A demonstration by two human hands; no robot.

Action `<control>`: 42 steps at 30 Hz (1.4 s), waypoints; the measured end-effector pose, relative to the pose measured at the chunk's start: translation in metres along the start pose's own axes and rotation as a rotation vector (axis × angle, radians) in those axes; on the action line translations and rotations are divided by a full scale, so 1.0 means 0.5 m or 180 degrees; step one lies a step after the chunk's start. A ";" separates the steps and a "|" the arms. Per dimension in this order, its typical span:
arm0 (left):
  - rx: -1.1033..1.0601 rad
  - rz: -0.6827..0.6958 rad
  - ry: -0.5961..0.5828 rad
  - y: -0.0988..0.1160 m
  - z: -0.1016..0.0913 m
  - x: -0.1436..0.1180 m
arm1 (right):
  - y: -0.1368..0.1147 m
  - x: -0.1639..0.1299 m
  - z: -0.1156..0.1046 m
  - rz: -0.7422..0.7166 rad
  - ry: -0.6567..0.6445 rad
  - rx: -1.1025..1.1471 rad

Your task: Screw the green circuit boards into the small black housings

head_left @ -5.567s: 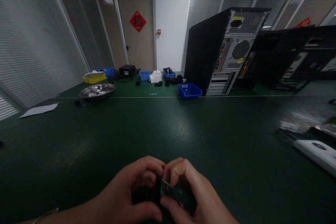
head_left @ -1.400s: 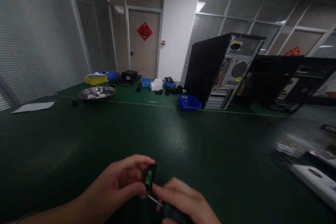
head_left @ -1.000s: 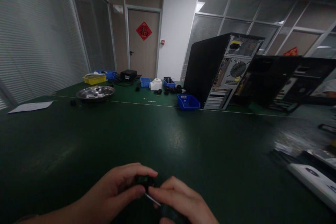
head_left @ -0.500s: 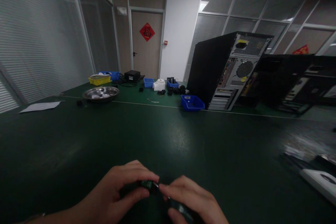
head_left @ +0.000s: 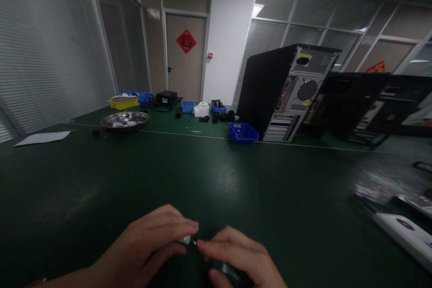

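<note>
My left hand (head_left: 157, 239) is closed in a pinch, with a small green circuit board (head_left: 185, 240) between thumb and fingers. Most of the board is hidden by those fingers. My right hand (head_left: 239, 256) grips a screwdriver (head_left: 225, 270) with a dark handle. Its thin metal tip points left out of the fingertips, right beside the board's edge; whether it touches cannot be made out. Both hands are close together, low over the green table (head_left: 209, 189).
Farther back are a blue bin (head_left: 243, 133), a steel bowl (head_left: 124, 119), a yellow basket (head_left: 123, 103) and a white plastic cover (head_left: 201, 109). A black computer tower (head_left: 266, 85) stands at the right. A white device (head_left: 405, 234) lies near the right edge, and paper (head_left: 42, 138) at the left.
The board has turned in my left hand and shows a paler face. Both hands sit slightly farther left in view, as does the whole scene. Both grips are kept.
</note>
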State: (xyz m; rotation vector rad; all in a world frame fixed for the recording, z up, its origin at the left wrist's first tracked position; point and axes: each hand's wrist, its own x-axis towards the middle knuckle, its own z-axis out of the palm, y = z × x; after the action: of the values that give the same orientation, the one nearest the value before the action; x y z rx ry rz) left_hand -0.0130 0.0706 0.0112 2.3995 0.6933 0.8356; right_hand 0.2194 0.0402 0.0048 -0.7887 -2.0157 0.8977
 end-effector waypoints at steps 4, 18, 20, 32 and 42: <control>-0.0408 -0.0087 0.0031 0.005 -0.001 0.004 | 0.001 0.001 -0.003 -0.0106 -0.0068 0.0094; -0.0973 0.0022 0.0086 0.007 0.000 0.013 | 0.013 -0.006 -0.004 -0.0015 -0.0190 0.0454; -0.1022 -0.0034 0.0061 0.011 -0.001 0.012 | 0.016 -0.008 -0.004 -0.0080 -0.0172 0.0484; -0.0924 -0.0713 -0.0013 0.015 -0.015 0.014 | -0.017 0.001 -0.006 0.0001 0.0301 0.0159; -0.0290 -0.0409 -0.1660 0.057 -0.017 0.004 | -0.026 -0.007 -0.005 0.0271 0.0542 0.0226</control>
State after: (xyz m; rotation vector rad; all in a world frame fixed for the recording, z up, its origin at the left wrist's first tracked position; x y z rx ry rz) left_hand -0.0090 0.0531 0.0349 2.3151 0.5726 0.1650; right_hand 0.2205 0.0313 0.0149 -0.8863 -1.8045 0.9136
